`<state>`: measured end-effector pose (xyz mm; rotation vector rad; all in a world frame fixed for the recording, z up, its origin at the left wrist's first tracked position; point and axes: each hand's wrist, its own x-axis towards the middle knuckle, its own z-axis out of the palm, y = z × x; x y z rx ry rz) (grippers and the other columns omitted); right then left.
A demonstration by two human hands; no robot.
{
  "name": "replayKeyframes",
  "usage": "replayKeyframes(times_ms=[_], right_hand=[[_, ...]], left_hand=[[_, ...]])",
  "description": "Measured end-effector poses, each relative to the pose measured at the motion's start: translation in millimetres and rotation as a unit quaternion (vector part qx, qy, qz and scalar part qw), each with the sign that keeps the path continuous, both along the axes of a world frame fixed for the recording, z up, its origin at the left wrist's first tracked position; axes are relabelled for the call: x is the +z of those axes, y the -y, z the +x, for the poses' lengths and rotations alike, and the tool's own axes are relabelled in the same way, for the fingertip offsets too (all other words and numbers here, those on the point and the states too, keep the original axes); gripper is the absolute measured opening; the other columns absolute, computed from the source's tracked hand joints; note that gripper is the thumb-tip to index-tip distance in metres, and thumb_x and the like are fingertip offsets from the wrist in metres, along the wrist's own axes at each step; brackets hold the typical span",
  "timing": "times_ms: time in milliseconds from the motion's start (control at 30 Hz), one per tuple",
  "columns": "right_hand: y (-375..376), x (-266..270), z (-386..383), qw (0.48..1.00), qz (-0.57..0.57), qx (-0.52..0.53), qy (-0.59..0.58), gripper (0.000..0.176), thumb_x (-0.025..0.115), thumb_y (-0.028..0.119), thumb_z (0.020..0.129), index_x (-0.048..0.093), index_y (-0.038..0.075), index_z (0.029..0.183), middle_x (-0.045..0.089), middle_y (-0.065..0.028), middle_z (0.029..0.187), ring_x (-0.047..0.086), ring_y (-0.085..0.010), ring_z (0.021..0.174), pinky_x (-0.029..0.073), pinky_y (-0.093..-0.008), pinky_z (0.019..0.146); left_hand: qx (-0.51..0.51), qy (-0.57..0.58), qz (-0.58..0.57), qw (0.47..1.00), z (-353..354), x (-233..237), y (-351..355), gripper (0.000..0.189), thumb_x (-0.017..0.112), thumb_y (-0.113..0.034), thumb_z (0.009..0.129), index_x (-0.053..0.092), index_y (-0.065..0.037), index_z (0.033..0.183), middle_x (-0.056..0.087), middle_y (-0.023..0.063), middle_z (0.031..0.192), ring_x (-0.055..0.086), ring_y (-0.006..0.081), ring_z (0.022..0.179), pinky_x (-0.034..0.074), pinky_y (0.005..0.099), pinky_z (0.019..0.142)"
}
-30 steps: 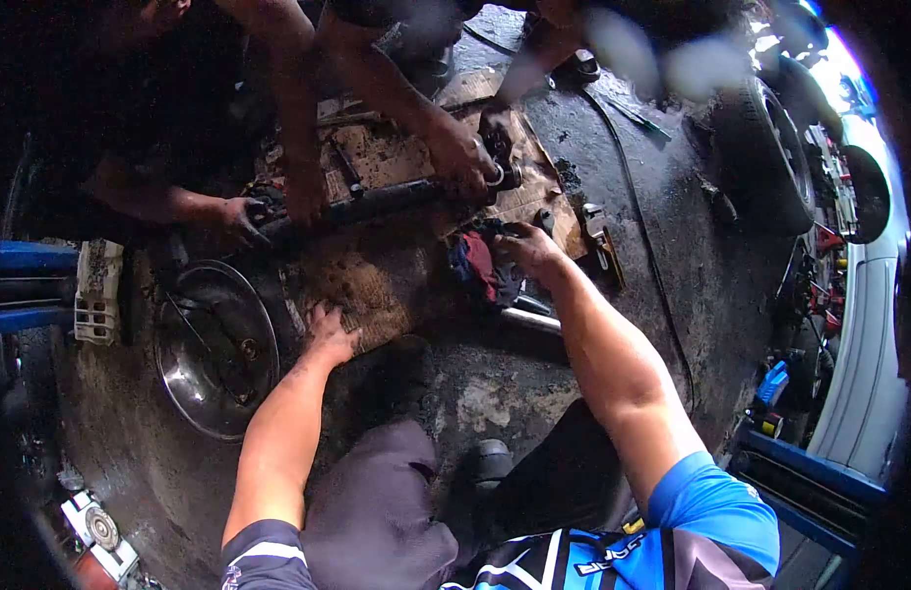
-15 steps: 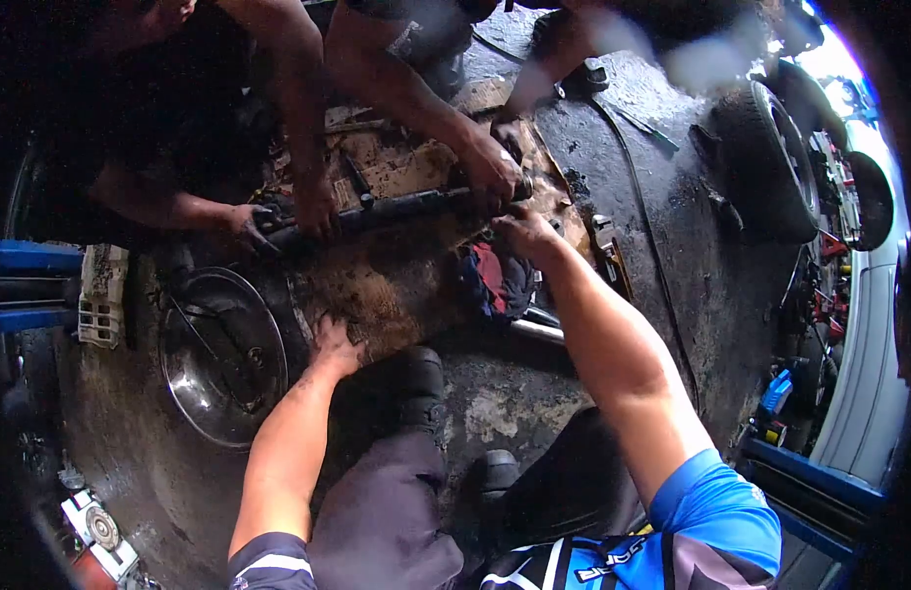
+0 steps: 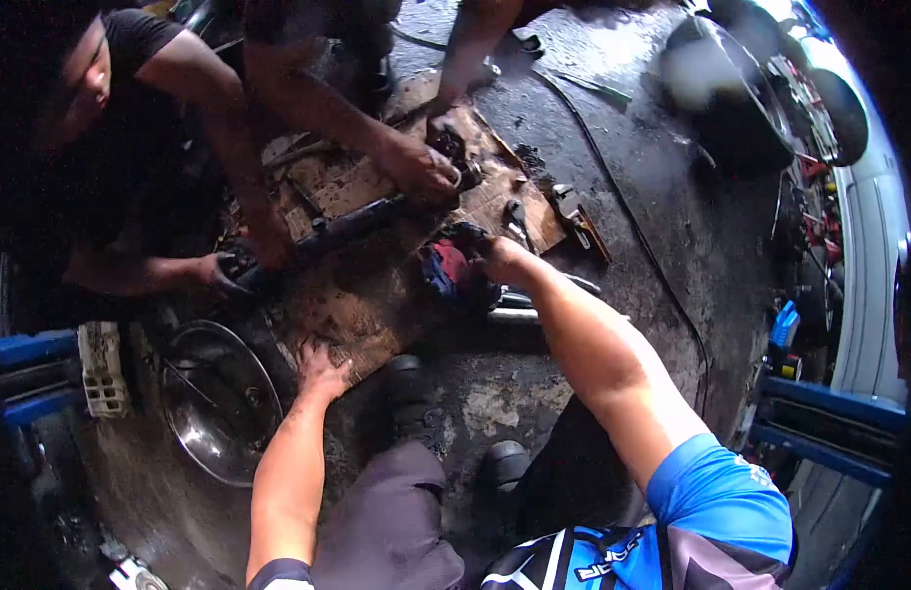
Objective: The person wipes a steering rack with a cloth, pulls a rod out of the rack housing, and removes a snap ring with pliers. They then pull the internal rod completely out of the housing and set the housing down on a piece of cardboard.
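Observation:
My left hand (image 3: 323, 370) lies with its fingers spread on the near edge of a stained cardboard sheet (image 3: 352, 320). Curled at the side of a bunched red and dark-blue rag (image 3: 450, 264) is my right hand (image 3: 499, 260), its fingertips partly hidden against the cloth. Beyond my hands, a long dark greasy cylinder (image 3: 352, 225) lies slantwise above the cardboard. Other people's hands hold it: two toward its left end, others at its right end, where the detail is hard to make out.
A round metal basin (image 3: 222, 403) stands left of my left hand. Silver bar-like tools (image 3: 519, 315) lie beside the rag, and a wrench-like tool (image 3: 572, 208) is farther right. A black cable (image 3: 628, 211) crosses the floor. A tyre (image 3: 726, 98) stands at upper right.
My right hand has come away from the cylinder's right end, back to the rag. My left hand stays on the cardboard. The whole view has shifted; the others still hold the cylinder.

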<state>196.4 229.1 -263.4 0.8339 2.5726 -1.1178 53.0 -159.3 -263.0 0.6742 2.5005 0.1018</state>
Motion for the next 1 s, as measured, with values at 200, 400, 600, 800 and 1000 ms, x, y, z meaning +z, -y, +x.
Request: replayKeyframes(times_ms=[200, 400, 600, 800, 1000], right_hand=[[-1.9, 16.5, 2.6, 0.997, -0.057, -0.024, 0.053, 0.031, 0.074, 0.028, 0.076, 0.064, 0.01, 0.099, 0.067, -0.0121, 0.082, 0.06, -0.0203, 0.072, 0.05, -0.036, 0.069], [-4.9, 16.3, 4.8, 0.998, -0.025, -0.019, 0.051, 0.035, 0.074, 0.03, 0.075, 0.063, 0.008, 0.099, 0.067, -0.014, 0.082, 0.06, -0.0226, 0.071, 0.05, -0.0382, 0.07], [-14.9, 42.9, 10.9, 0.997, -0.061, -0.017, 0.054, 0.045, 0.069, 0.03, 0.079, 0.058, 0.002, 0.112, 0.066, -0.0174, 0.095, 0.062, -0.0285, 0.085, 0.049, -0.0387, 0.077], [-28.9, 81.6, 36.1, 0.987, -0.064, -0.059, 0.139, 0.05, 0.067, 0.028, 0.082, 0.054, 0.005, 0.125, 0.067, -0.0146, 0.106, 0.063, -0.0206, 0.089, 0.05, -0.0337, 0.081], [-55.4, 39.5, 100.1, 0.962, -0.15, -0.204, 0.101, 0.055, 0.072, 0.032, 0.079, 0.055, 0.006, 0.125, 0.067, -0.018, 0.1, 0.065, -0.0252, 0.088, 0.049, -0.0362, 0.08]], left_hand=[[-0.031, -0.035, 0.007, 0.999, -3.0, -26.2, 12.2, 0.066, 0.072, -0.035, 0.075, 0.049, 0.001, 0.125, 0.034, 0.0298, 0.136, 0.031, 0.0444, 0.128, 0.03, 0.0461, 0.108], [0.02, -0.023, 0.038, 0.999, -12.8, 17.2, -24.5, 0.065, 0.07, -0.035, 0.077, 0.049, 0.004, 0.124, 0.039, 0.0314, 0.131, 0.039, 0.0445, 0.123, 0.035, 0.0456, 0.104], [-0.004, -0.035, 0.128, 0.991, -46.3, 35.7, -136.2, 0.068, 0.064, -0.045, 0.08, 0.05, 0.004, 0.125, 0.047, 0.0301, 0.128, 0.046, 0.0429, 0.119, 0.038, 0.0444, 0.102], [-0.182, -0.022, -0.026, 0.983, -117.9, -11.1, -238.6, 0.064, 0.069, -0.038, 0.071, 0.054, -0.003, 0.123, 0.052, 0.0189, 0.13, 0.053, 0.0314, 0.117, 0.041, 0.0369, 0.101], [-0.416, -0.064, 0.081, 0.903, -133.3, 6.2, -281.1, 0.065, 0.063, -0.045, 0.073, 0.053, -0.013, 0.129, 0.047, 0.0135, 0.137, 0.046, 0.0293, 0.125, 0.037, 0.0366, 0.104]])
